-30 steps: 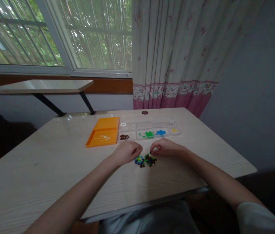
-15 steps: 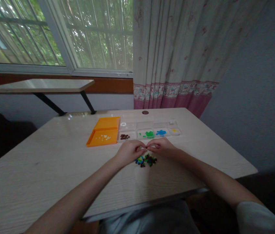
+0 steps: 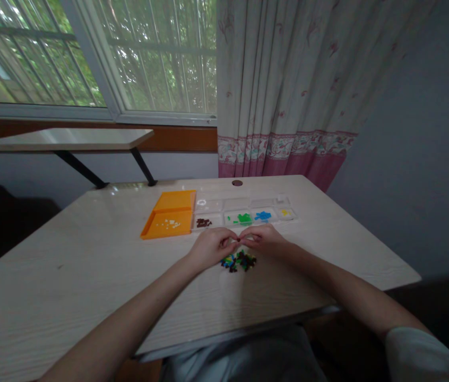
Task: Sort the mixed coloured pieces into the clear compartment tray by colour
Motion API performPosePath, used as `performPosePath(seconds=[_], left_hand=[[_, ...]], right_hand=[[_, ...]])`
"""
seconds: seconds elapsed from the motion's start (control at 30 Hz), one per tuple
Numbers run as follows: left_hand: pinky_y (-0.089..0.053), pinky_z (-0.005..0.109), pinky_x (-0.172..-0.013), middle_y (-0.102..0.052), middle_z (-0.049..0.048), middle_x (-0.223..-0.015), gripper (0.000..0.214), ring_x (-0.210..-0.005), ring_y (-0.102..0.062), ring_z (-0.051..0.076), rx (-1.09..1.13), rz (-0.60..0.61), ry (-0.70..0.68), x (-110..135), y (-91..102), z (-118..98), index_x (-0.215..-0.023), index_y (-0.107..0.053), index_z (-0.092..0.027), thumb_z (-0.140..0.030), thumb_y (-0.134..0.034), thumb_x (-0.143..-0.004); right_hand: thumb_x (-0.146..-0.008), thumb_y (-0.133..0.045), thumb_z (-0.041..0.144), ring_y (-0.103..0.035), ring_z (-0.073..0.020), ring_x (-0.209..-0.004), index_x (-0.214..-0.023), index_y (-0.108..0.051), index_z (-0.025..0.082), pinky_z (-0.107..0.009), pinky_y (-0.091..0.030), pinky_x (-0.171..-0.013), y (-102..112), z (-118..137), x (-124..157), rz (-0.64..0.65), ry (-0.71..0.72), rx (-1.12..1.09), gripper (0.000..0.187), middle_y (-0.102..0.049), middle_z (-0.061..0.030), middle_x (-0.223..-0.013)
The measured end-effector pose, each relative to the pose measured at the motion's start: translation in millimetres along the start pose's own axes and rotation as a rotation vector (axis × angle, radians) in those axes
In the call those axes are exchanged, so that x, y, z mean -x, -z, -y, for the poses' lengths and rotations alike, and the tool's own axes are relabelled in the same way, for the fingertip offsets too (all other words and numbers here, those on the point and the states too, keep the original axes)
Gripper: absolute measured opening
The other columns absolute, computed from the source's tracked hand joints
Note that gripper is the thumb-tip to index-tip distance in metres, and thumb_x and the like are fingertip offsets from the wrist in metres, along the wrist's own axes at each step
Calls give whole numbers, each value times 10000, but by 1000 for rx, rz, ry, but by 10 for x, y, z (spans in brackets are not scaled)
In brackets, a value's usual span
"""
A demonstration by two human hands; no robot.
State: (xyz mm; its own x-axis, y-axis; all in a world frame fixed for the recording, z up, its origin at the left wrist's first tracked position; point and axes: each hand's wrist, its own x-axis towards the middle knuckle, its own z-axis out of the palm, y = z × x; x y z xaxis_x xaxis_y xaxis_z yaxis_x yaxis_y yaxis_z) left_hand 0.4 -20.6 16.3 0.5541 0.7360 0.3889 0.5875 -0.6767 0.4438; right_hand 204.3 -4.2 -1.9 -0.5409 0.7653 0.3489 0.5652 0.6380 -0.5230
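Note:
My left hand [image 3: 210, 246] and my right hand [image 3: 262, 237] meet fingertip to fingertip just above a small heap of mixed coloured pieces [image 3: 239, 261] on the table. Both hands are pinched closed; a tiny dark piece [image 3: 239, 240] shows between the fingertips. Behind the hands lies a clear sorting tray [image 3: 244, 210] whose compartments hold brown, green, blue and yellow pieces. An orange tray [image 3: 167, 224] with a few pale bits sits left of it.
The pale wooden table [image 3: 89, 276] reaches to a window wall. A small shelf on black brackets [image 3: 61, 139] hangs under the window. A patterned curtain [image 3: 284, 90] hangs at the back right. The table's front edge is close to my body.
My two hands have come together, from either side of the heap to touching fingertips just above and behind it. Between the last two frames they barely moved.

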Motion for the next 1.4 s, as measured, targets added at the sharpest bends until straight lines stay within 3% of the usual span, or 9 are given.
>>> performPosePath(seconds=[0.23, 0.4, 0.47, 0.6, 0.8, 1.17, 1.27, 1.4], left_hand=[[-353, 187, -536, -583, 1, -663, 144, -577, -494, 93, 6, -39, -16, -10, 62, 27, -820, -636, -176, -246, -521, -771], [-374, 185, -529, -608, 12, -691, 168, -563, -497, 85, -18, -208, -24, -22, 245, 106, -826, -624, -161, -284, -517, -786], [-366, 179, -507, -587, 2, -645, 158, -543, -485, 81, -53, -294, -39, -22, 331, 142, -822, -620, -159, -276, -521, -785], [-359, 171, -499, -540, -17, -598, 124, -519, -464, 70, -116, -423, -120, -18, 456, 193, -828, -610, -157, -247, -535, -787], [-369, 165, -514, -538, -20, -608, 103, -520, -466, 62, -192, -500, -198, -6, 509, 213, -845, -603, -157, -218, -546, -786], [-376, 171, -522, -548, -15, -615, 134, -519, -477, 67, -216, -481, -184, -13, 522, 250, -856, -602, -161, -254, -523, -800], [-377, 180, -533, -574, -3, -655, 194, -550, -500, 81, -264, -404, -57, -22, 530, 344, -870, -605, -167, -306, -480, -818], [-368, 215, -549, -613, 17, -749, 260, -632, -547, 127, -378, -217, 218, -14, 502, 537, -894, -614, -195, -376, -445, -817]], right_hand=[[-779, -532, 386, -287, -64, -430, -918, -654, 175, -183, -241, -467, 113, 59, -22, 46, -40, -16, 280, -320, 74, -451], [-777, -541, 353, -342, -56, -465, -849, -662, 167, -172, -257, -470, 276, 4, 4, 382, -12, -82, 233, -410, 53, -515], [-759, -561, 354, -357, -54, -462, -833, -663, 159, -167, -253, -451, 309, -44, 13, 459, -34, -81, 232, -411, 53, -520], [-723, -599, 377, -355, -49, -452, -829, -665, 156, -163, -252, -439, 327, -96, 8, 506, -72, -56, 254, -397, 60, -518], [-700, -618, 409, -355, -46, -457, -811, -665, 160, -168, -251, -439, 336, -54, 3, 524, -77, -83, 277, -422, 59, -526], [-704, -619, 385, -368, -46, -471, -813, -655, 159, -172, -269, -468, 340, -38, 6, 507, -51, -63, 253, -465, 54, -549], [-706, -616, 372, -374, -47, -471, -807, -656, 158, -173, -269, -471, 341, -31, 9, 502, -59, -65, 240, -462, 54, -548], [-706, -614, 375, -357, -45, -459, -804, -657, 155, -174, -255, -464, 324, -58, 13, 504, -70, -58, 244, -445, 60, -532]])
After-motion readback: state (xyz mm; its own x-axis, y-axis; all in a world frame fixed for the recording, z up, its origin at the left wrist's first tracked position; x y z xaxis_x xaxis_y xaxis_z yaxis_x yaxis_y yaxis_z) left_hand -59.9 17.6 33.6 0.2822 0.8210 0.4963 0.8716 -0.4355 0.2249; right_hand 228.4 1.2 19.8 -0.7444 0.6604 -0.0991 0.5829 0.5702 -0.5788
